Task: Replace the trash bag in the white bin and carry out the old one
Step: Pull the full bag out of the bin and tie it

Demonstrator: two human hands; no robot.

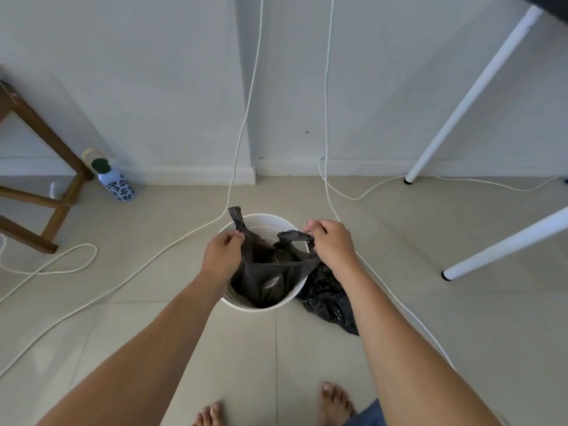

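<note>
A: Two hands on one bag, head view: left hand [222,256] pinches a handle, right hand [330,241] pinches the other, holding the dark bag [270,272] open inside the white bin [261,304]

B: Which step?

A: Probably fitting the liner; a crumpled black bag [325,299] lies on the floor touching the bin. Next, stretch the handles over the rim

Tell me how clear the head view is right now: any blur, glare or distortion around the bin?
Head view: soft, even daylight, no harsh glare; wide-angle bending curves the table legs; hands and bag in the bin slightly soft.
</note>
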